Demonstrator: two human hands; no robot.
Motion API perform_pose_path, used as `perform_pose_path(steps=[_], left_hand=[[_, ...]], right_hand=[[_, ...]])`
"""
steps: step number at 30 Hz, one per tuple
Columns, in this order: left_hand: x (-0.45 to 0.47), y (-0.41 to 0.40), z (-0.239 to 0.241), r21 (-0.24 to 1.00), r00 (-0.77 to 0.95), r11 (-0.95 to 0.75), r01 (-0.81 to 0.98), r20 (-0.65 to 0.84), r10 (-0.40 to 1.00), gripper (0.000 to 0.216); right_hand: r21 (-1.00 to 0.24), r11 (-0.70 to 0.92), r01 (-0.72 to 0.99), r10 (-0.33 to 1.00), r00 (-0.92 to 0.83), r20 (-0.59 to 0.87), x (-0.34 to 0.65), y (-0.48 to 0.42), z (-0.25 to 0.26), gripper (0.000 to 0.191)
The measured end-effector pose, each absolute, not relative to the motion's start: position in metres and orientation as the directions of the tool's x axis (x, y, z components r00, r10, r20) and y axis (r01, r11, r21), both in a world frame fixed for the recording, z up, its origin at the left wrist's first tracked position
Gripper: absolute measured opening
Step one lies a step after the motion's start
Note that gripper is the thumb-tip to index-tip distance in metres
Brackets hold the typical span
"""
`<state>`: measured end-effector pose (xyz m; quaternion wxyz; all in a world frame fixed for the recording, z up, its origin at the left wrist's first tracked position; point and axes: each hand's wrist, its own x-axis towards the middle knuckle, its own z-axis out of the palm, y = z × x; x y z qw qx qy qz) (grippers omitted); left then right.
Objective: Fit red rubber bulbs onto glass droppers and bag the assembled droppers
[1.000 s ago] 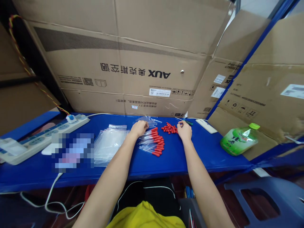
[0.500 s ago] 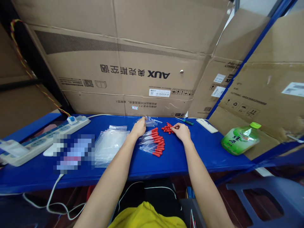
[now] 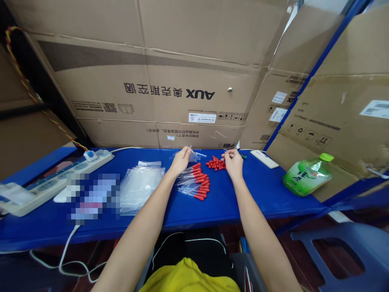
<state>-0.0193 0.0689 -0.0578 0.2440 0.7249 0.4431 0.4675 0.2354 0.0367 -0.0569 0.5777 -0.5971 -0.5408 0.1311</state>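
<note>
My left hand [image 3: 181, 159] is closed in a pinch around a thin clear tube, whose end pokes up above the fingertips. More loose clear tubes [image 3: 199, 155] lie just behind and beside it. My right hand [image 3: 233, 163] has its fingers pinched together at the right edge of a pile of small red rubber bulbs [image 3: 215, 163]; what sits between the fingertips is too small to make out. Between my forearms lies a fanned row of droppers [image 3: 197, 180], clear tubes with red bulbs, their bulb ends pointing right.
Clear zip bags [image 3: 141, 188] are stacked left of my left forearm. Further left are a blurred phone [image 3: 95, 196] and a power strip [image 3: 60, 178]. Behind my right hand lies a screwdriver [image 3: 243, 156]; rightward, a white power bank-like block [image 3: 264, 159] and a green tea bottle [image 3: 306, 175].
My right hand has lifted slightly away from the red bulbs, fingers pinched. My left hand has shifted a little right and turned, with a tube end now showing above its fingers.
</note>
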Motion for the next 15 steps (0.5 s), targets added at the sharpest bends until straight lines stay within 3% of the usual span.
perform_pose_path(steps=[4,9,15], left_hand=[[-0.013,0.057,-0.053,0.591,0.342,-0.638,0.493,0.543,0.767,0.029],[-0.007,0.041,-0.041,0.553,0.358,-0.601,0.576,0.491,0.794,0.032],[-0.002,0.033,-0.035,0.495,0.416,-0.627,0.601,0.477,0.775,0.03]], right_hand=[[-0.792,0.399,0.461,0.814,0.219,0.538,0.216,0.03,-0.056,0.023],[-0.655,0.586,0.478,0.766,-0.061,0.64,0.189,0.017,-0.05,0.019],[-0.755,0.551,0.355,0.798,0.039,0.601,0.183,0.012,-0.052,0.025]])
